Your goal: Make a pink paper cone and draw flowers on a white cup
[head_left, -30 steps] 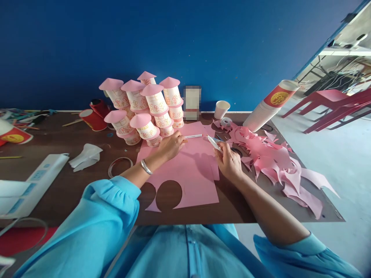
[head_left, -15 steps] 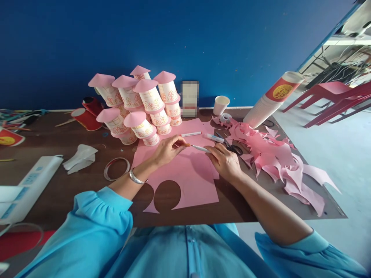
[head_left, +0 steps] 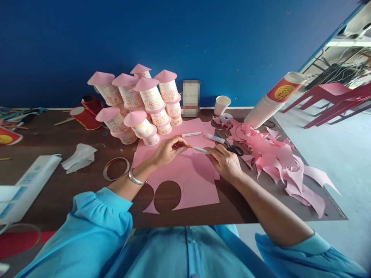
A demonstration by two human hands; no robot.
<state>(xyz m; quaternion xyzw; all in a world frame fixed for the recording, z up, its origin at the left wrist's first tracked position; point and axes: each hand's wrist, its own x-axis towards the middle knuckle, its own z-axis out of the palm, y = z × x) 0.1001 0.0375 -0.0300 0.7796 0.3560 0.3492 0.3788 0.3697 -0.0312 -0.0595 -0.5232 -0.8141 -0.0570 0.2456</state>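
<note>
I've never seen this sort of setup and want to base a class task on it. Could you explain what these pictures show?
There's no machine: these are a person's bare hands, and every picture comes from one camera worn on the head, looking forward and down. On the brown table lie pink paper with rounded cut-outs, decorated cup towers with pink cone tops, scissors and pink scraps. The left hand holds an orange cap; the right hand holds a white pen, its tip pointing at the cap.
</note>
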